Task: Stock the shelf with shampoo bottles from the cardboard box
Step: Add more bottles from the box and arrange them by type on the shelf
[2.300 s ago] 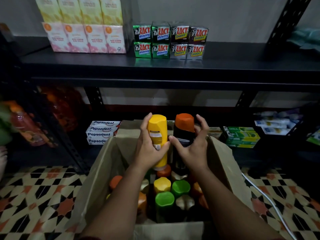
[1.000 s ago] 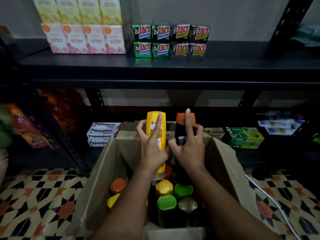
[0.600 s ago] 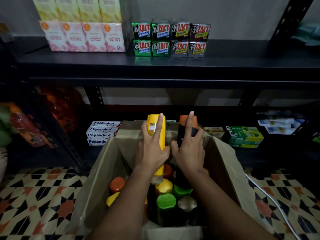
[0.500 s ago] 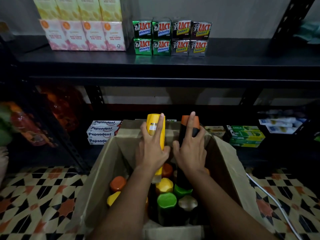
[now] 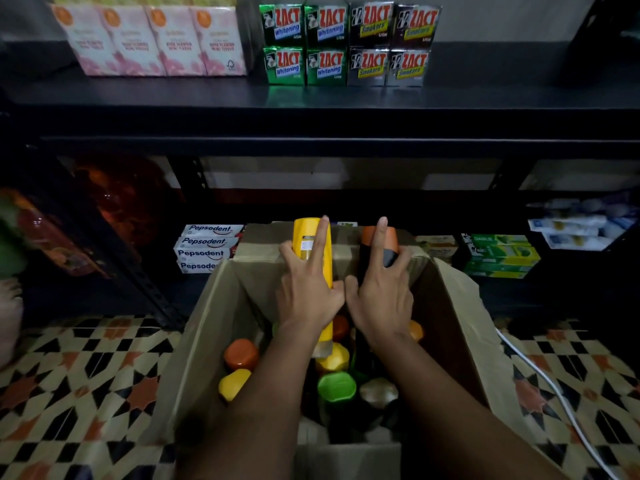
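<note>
Head view, left to right. On the tiled floor (image 5: 86, 386) stands an open cardboard box (image 5: 221, 327), its far wall near the front edge of the lower shelf (image 5: 519, 292). On that shelf, just left of the box's far-left corner, lies a stack of Pepsodent cartons (image 5: 204, 247).

Inside the box, upright bottles show their caps: an orange cap (image 5: 240, 355) and a yellow cap (image 5: 233, 384) toward the left wall, a green cap (image 5: 336, 388) near the middle.

The left hand (image 5: 306, 292) grasps a yellow shampoo bottle (image 5: 306, 237), thumb and fingers wrapped round its body and one finger extended along its length. The bottle is raised above the others, its top level with the box's far wall.

Close beside it, the right hand (image 5: 381, 292) grasps a dark shampoo bottle with an orange cap (image 5: 391, 242) in the same manner, also lifted to the far wall.

Right of the box on the lower shelf sit green cartons (image 5: 502, 254). A white cable (image 5: 554, 393) runs across the floor at right.

On the upper shelf (image 5: 485, 95), pink boxes (image 5: 152, 43) stand left of stacked ZACT cartons (image 5: 346, 43).
</note>
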Action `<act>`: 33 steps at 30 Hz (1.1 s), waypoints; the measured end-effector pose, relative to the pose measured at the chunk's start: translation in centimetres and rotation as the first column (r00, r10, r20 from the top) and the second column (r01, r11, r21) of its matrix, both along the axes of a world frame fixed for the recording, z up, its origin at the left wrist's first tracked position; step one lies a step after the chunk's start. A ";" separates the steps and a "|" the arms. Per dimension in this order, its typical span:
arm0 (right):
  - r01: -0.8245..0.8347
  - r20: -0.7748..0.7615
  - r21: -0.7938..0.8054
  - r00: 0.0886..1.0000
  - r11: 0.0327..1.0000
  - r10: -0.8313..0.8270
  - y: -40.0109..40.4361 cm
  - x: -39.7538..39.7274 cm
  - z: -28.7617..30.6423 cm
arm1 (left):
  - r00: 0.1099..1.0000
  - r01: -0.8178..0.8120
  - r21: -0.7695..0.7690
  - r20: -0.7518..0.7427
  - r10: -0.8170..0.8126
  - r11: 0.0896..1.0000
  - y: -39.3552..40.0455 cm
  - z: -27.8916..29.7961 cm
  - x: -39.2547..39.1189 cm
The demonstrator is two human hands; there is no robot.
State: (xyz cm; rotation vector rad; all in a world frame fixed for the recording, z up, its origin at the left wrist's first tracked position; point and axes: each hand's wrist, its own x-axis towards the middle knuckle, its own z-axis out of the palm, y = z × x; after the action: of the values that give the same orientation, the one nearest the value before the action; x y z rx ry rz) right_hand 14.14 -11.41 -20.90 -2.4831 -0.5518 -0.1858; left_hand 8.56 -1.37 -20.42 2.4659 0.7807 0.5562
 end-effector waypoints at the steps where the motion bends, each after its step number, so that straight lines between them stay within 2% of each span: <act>1: 0.002 -0.021 0.001 1.000 1.000 -0.001 -0.2 -0.3 0.3 | 1.000 -0.003 -0.002 -0.026 0.003 1.000 -0.3 0.4 -0.2; 4: 0.013 -0.100 -0.022 0.995 1.000 -0.015 -1.1 -1.7 2.2 | 0.993 0.000 -0.007 -0.122 -0.001 1.000 -1.2 2.6 -1.3; 7: 0.021 -0.162 -0.041 0.986 0.999 -0.027 -2.3 -3.5 6.0 | 0.988 0.005 -0.033 -0.154 -0.010 0.999 -2.5 6.6 -3.0; 12: 0.022 -0.216 -0.049 0.976 0.999 -0.032 -3.9 -5.5 16.4 | 0.982 -0.016 -0.074 -0.189 0.002 0.997 -4.2 17.2 -5.1; 22: 0.043 -0.097 -0.005 0.994 0.999 -0.043 -4.6 -6.0 43.9 | 0.993 -0.039 -0.073 -0.116 0.031 0.997 -4.9 44.7 -5.5; 28: 0.052 0.001 0.100 0.999 0.994 -0.052 -4.0 -4.9 60.7 | 1.000 -0.016 -0.027 0.020 0.017 1.000 -4.3 61.9 -4.6; 33: 0.040 0.113 0.185 0.992 0.982 -0.062 -3.0 -3.2 71.0 | 0.990 -0.021 0.052 0.140 0.013 0.998 -3.2 72.1 -2.9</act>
State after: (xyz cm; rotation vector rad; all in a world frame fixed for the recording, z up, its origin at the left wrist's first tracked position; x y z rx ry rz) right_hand 10.95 -14.39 50.11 -2.3190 -0.4961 -0.3882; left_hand 5.64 -4.58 51.65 2.4396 0.7399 0.7570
